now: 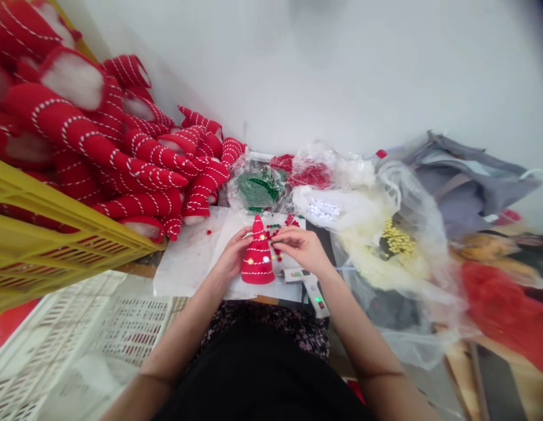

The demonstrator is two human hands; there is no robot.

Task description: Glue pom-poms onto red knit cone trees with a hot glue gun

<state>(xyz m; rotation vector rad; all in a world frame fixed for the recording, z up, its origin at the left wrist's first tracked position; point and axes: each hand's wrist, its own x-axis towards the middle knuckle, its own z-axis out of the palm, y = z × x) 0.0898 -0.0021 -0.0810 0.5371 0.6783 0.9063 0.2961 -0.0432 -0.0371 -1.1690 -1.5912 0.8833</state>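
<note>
A red cone [257, 257] wound with white dashed cord stands upright on white paper, with yellow and white balls on its side. My left hand [235, 251] holds the cone from its left side, fingers near the upper part. To the right of the cone, my right hand [296, 245] has thumb and forefinger pinched together beside small red and green balls [277, 248]; what sits between the fingertips is too small to make out. Below that hand, a white glue gun [308, 286] with a green light lies with its nozzle toward the cone's base.
A yellow crate [56, 234] heaped with red striped cones [87, 140] rises at the left. Behind the paper are bags of green balls [259, 190] and white balls [324, 209]. Yellow balls [398, 238] lie in plastic at right; white baskets [131, 321] stand lower left.
</note>
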